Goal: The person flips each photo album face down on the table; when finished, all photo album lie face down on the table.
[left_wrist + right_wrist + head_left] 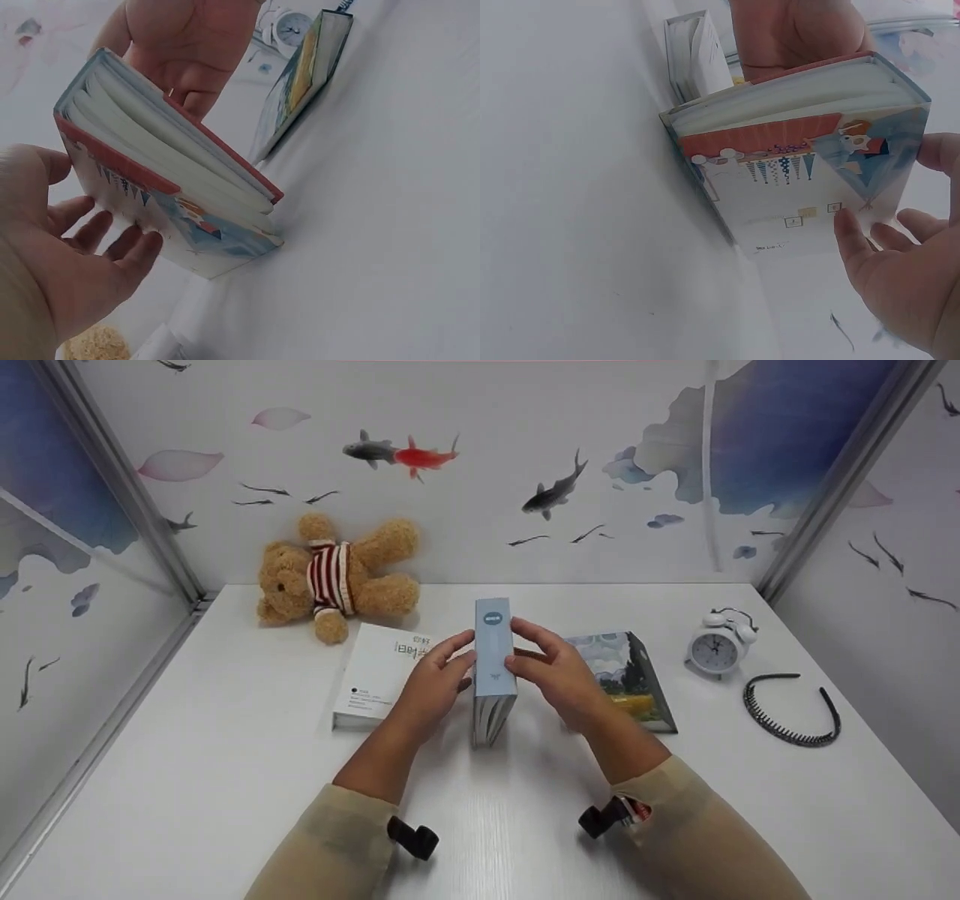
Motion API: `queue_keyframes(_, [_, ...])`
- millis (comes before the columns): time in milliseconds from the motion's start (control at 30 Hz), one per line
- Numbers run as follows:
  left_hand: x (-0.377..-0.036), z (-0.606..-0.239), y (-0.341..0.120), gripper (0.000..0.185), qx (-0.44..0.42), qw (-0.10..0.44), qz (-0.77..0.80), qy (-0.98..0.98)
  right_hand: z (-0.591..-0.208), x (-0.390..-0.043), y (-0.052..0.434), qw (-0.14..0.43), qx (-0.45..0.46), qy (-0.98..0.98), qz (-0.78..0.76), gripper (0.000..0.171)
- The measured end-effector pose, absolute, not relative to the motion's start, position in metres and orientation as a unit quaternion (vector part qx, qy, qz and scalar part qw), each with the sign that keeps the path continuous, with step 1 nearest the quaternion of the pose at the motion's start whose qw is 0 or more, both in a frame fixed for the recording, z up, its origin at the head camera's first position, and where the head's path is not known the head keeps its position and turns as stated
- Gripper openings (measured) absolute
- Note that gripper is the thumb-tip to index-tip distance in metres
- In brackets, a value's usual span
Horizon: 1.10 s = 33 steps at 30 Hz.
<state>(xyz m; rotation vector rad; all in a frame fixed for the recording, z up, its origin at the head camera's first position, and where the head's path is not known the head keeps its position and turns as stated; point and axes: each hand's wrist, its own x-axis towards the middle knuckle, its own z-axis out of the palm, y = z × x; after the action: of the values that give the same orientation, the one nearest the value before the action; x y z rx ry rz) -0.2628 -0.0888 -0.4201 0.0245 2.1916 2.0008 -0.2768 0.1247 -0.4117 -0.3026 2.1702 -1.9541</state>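
Note:
A thick hardcover book [493,652] stands upright on the white table, its pale blue spine facing up and its pages facing down. My left hand [436,682] holds it from the left, bent fingers on the cover and thumb close to the spine's edge. From the other side my right hand [559,679] holds it too, index finger and thumb at the spine's right edge. In the right wrist view the book's cover [780,187] shows a red band, small pennants and a blue drawing. Thin gaps show between the pages.
Left of my hands lies a white book [375,679]; to the right, a book with a landscape painting cover [626,675]. A teddy bear [330,577] lies against the back wall. A white alarm clock [716,649] and a black headband [787,727] sit at the right.

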Motion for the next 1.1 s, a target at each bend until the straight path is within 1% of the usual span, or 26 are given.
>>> queue_keyframes(100, [-0.265, -0.426, -0.090, 0.053, 0.003, 0.119, 0.629, 0.768, -0.413, -0.279, 0.126, 0.099, -0.091, 0.744, -0.654, 0.064])
queue_keyframes(200, [-0.266, -0.432, -0.092, 0.060, 0.017, 0.137, 0.574, 0.807, -0.415, -0.281, 0.128, 0.093, -0.080, 0.756, -0.643, 0.063])
queue_keyframes(300, [-0.267, -0.437, -0.094, 0.064, 0.031, 0.143, 0.541, 0.828, -0.418, -0.285, 0.130, 0.076, -0.081, 0.766, -0.634, 0.063])
queue_keyframes(467, [-0.266, -0.440, -0.095, 0.062, 0.040, 0.144, 0.549, 0.822, -0.420, -0.289, 0.134, 0.060, -0.093, 0.775, -0.622, 0.061])
queue_keyframes(600, [-0.265, -0.440, -0.096, 0.062, 0.054, 0.138, 0.553, 0.820, -0.420, -0.293, 0.138, 0.069, -0.087, 0.794, -0.598, 0.061])
queue_keyframes(733, [-0.263, -0.441, -0.094, 0.064, 0.076, 0.127, 0.541, 0.828, -0.422, -0.297, 0.142, 0.088, -0.075, 0.811, -0.573, 0.066])
queue_keyframes(1000, [-0.263, -0.445, -0.089, 0.072, 0.073, 0.125, 0.421, 0.895, -0.434, -0.301, 0.144, 0.125, -0.069, 0.867, -0.477, 0.075])
queue_keyframes(1100, [-0.263, -0.445, -0.087, 0.075, 0.082, 0.125, 0.391, 0.908, -0.438, -0.303, 0.144, 0.139, -0.070, 0.870, -0.467, 0.076])
